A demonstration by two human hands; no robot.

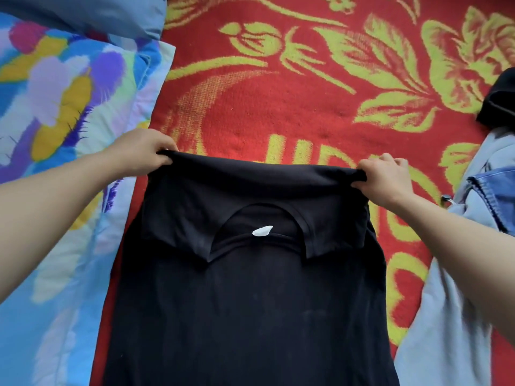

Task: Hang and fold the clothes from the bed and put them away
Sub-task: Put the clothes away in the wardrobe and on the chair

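A black T-shirt (245, 307) lies lengthwise on the red and yellow blanket (278, 107) that covers the bed. Its top part is folded back toward me, so the neckline and a small white label (262, 231) face up. My left hand (139, 151) pinches the left end of the fold. My right hand (387, 179) pinches the right end. Both hands hold the fold slightly raised above the blanket.
A bright multicoloured quilt (55, 112) lies along the left, with a grey-blue pillow (83, 12) at its top. On the right lie a light grey garment (446, 316), a piece of blue denim (498, 196) and a black garment (498, 101).
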